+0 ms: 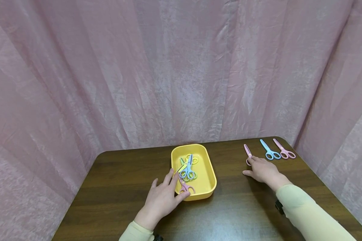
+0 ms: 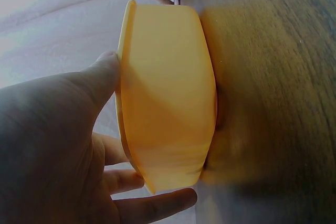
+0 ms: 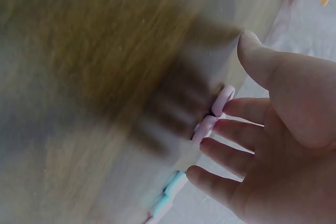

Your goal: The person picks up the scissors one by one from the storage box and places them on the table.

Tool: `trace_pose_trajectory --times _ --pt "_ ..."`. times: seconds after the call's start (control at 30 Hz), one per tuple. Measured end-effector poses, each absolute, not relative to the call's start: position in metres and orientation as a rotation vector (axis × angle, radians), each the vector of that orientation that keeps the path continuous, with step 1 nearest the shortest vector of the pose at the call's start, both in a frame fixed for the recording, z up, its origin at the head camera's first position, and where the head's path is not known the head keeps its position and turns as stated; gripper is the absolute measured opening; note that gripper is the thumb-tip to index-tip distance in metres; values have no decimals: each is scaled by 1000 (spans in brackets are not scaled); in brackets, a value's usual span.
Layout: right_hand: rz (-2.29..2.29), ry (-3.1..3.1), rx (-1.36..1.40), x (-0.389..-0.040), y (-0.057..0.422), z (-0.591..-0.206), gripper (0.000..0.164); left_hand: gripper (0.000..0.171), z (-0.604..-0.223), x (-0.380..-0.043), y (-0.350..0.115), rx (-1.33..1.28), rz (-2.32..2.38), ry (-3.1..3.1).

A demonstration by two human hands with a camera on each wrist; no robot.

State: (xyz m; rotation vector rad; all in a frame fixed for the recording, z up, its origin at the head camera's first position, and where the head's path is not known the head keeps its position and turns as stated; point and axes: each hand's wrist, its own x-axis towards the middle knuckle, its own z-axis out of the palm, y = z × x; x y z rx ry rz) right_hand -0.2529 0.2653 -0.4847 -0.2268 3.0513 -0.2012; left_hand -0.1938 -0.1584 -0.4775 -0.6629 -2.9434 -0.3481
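My left hand [image 1: 161, 199] touches the near left corner of a yellow tray [image 1: 213, 179], thumb and fingers spread along its rim. Inside the tray lie several scissors: blue scissors [image 1: 190, 164] on top, pink scissors [image 1: 185, 186] near the front, and yellow and green ones partly covered. At the right, my right hand [image 1: 263, 170] reaches over pink scissors [image 1: 247, 150], hiding part of their handles. In the right wrist view its fingertips are right at the pink handle loops [image 3: 224, 99], with the thumb spread well away from them.
Blue scissors [image 1: 266, 146] and another pair of pink scissors [image 1: 279, 144] lie beyond my right hand, near the far right corner of the dark wooden table [image 1: 123, 180]. A pink curtain [image 1: 181, 73] hangs behind the table and along its sides.
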Motion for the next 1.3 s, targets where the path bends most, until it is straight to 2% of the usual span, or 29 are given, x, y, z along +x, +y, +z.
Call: trace_pose_trajectory --times 0.77,1.13,1.3 --pt "-188 3055 -233 -272 284 -481 61 89 -477 -194 -158 -662 -349 -2946" --pt "-222 3089 -275 -283 297 -494 70 86 -480 -195 -158 -666 -348 -2923" --pt "-219 3061 -243 -280 292 -485 63 86 -481 -195 -158 -666 -343 -2915"
